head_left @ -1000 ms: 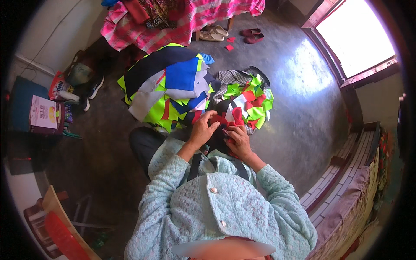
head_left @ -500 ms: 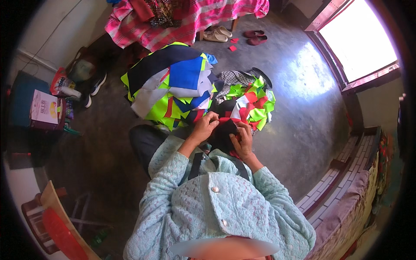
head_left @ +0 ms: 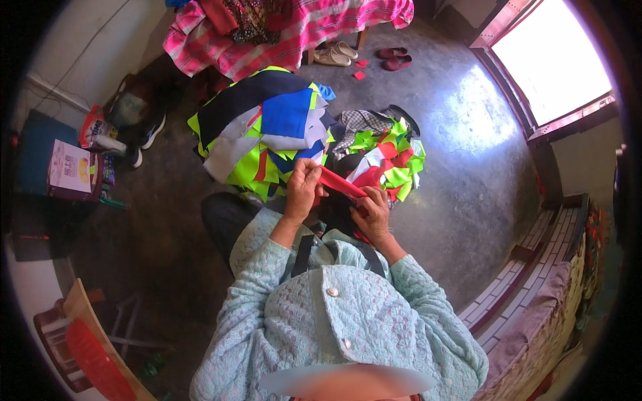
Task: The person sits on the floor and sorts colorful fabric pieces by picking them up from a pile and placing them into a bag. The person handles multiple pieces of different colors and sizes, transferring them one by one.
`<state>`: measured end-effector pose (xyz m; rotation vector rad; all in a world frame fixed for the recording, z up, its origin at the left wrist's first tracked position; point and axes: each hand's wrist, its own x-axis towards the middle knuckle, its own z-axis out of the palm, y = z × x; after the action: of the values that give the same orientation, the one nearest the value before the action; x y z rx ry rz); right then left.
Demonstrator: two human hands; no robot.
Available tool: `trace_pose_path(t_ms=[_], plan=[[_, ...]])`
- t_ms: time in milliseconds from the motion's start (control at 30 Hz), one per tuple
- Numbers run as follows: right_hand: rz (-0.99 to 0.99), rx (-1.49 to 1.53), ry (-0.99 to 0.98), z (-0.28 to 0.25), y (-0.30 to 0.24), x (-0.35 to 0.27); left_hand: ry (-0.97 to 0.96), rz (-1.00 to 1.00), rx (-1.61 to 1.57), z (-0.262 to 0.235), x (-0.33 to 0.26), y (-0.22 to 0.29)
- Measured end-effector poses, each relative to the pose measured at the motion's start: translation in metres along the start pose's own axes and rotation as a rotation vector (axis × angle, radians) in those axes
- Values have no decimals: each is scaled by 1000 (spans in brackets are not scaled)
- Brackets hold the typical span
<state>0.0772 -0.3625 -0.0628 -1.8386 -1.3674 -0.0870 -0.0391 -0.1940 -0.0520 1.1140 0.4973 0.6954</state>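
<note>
A strip of red fabric (head_left: 342, 182) is stretched slantwise between my two hands, above my lap. My left hand (head_left: 303, 190) is closed on its upper left end, and my right hand (head_left: 372, 212) pinches the lower right end. Dark cloth hangs below the strip, partly hidden by my hands. Just beyond my left hand lies a large heap of fabric pieces (head_left: 284, 115) in black, blue, grey and neon yellow. A smaller heap of neon, red and white scraps (head_left: 399, 167) sits beyond my right hand, partly on checked cloth (head_left: 364, 125).
A table or bed with a pink checked cloth (head_left: 307, 23) stands at the far side, with beige shoes (head_left: 333, 57) and maroon shoes (head_left: 396, 59) near it. Boxes (head_left: 70, 167) are at the left. A tiled bench (head_left: 528, 267) runs along the right.
My left hand has risen and turned, drawing the red fabric out taut between both hands. The black cloth that was up between my hands has dropped lower.
</note>
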Motion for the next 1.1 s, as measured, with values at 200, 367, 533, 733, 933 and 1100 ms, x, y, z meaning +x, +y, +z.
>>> trace_pose_path(t_ms=[200,367,533,733,933,1100], plan=[[37,0,16,-1,-6,2,-11,53,-2,-4,0,25],[39,1,-29,2,2,0,-33,-36,95,-13,1,12],[31,2,-27,5,9,-3,-70,-154,175,-10,12,-17],[93,63,-21,6,13,-8,-277,-195,392,10,12,-25],[230,68,-36,5,5,-2,-286,-267,446,7,6,-26],[160,-73,-192,-6,-3,23,-241,-99,516,-3,2,1]])
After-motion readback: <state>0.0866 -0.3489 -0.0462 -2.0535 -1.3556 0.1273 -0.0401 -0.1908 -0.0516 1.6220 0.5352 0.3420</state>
